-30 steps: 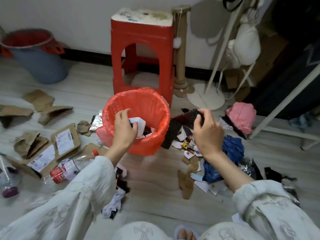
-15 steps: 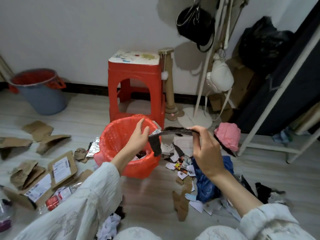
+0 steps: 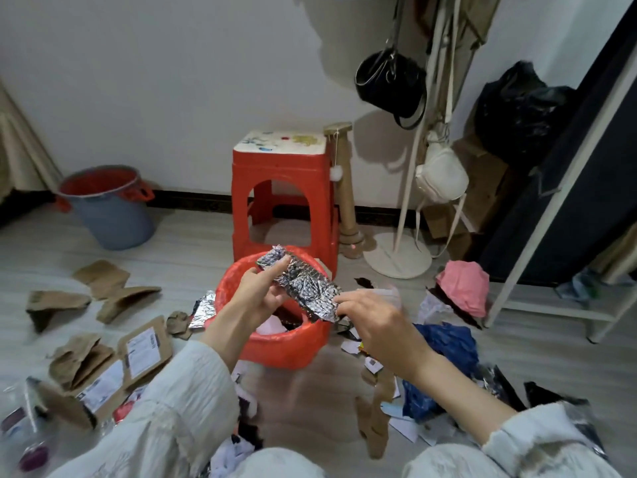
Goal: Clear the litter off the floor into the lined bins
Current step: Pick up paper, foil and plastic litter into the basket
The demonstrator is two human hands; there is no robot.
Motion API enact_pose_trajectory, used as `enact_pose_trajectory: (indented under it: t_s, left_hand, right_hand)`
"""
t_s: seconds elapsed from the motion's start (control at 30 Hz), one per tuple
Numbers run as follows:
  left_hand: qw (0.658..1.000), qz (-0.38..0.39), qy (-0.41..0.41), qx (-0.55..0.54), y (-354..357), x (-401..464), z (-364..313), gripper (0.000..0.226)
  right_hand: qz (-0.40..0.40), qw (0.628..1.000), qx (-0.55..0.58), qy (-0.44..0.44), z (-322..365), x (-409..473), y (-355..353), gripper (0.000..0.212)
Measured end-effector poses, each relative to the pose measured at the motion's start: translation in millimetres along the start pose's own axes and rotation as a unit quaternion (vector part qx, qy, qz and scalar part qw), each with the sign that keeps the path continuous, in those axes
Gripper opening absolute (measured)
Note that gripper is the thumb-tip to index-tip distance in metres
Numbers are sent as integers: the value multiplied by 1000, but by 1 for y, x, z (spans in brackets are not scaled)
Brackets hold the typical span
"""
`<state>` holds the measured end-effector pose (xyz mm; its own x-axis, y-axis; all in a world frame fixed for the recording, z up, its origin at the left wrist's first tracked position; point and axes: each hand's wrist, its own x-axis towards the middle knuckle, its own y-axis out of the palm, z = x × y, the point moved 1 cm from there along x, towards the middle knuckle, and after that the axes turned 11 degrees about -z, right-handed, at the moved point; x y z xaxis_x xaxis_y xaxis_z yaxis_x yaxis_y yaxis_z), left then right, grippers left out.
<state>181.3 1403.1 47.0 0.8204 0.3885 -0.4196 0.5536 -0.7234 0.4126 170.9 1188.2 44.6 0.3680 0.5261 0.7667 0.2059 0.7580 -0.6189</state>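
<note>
We note a change from a second ago: the crinkled silver foil wrapper point(image 3: 299, 283), then on the floor beside the red-lined basket bin point(image 3: 275, 343), is now held directly above its opening. The left hand point(image 3: 259, 294) pinches the far end; the right hand point(image 3: 370, 317) grips the near end. Release should drop it in. Torn brown cardboard pieces point(image 3: 113, 291), paper scraps and a blue plastic bag point(image 3: 448, 343) remain on the floor.

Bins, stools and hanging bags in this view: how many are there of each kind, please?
Bins: 2, the red-lined basket under the hands and the grey bucket by the wall
Stools: 1, the red stool
Hanging bags: 2, the black bag and the white bag
Total: 5
</note>
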Motion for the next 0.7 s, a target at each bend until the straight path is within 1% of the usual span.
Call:
enact_pose_trajectory:
  t_s: [0.03,0.07,0.13,0.23,0.3,0.37,0.4,0.53,0.63,0.7]
  left_hand:
    - [1000,-3,14,14,-4,1,1,21]
    - [999,-17,26,37,-8,1,1,18]
    - [994,-58,36,85,-14,3,5,22]
    - [985,-114,44,125,-26,14,16,20]
    - [982,-141,51,113,-36,26,24,21]
    - [982,-161,51,88,-43,40,30,12]
    - [981,-175,49,74,-47,47,32,11]
    - [977,-203,60,32,-61,91,44,10]
    - [973,-226,29,41,-67,135,61,11]
    - [971,-223,-27,82,-69,158,73,11]
  right_hand:
    - [9,1000,-2,-5,0,0,4,16]
    - [15,1000,-4,-6,-1,1,8,16]
    - [28,1000,-10,-2,-3,1,16,21]
    - [50,998,-31,3,-10,1,29,29]
    - [75,996,-47,4,-17,1,41,31]
    - [95,993,-70,11,-27,2,59,32]
    - [105,992,-73,21,-33,3,69,32]
    - [140,986,-82,46,-58,7,115,25]
    - [179,979,-73,69,-81,3,153,22]
    - [214,969,-86,85,-95,-5,173,23]
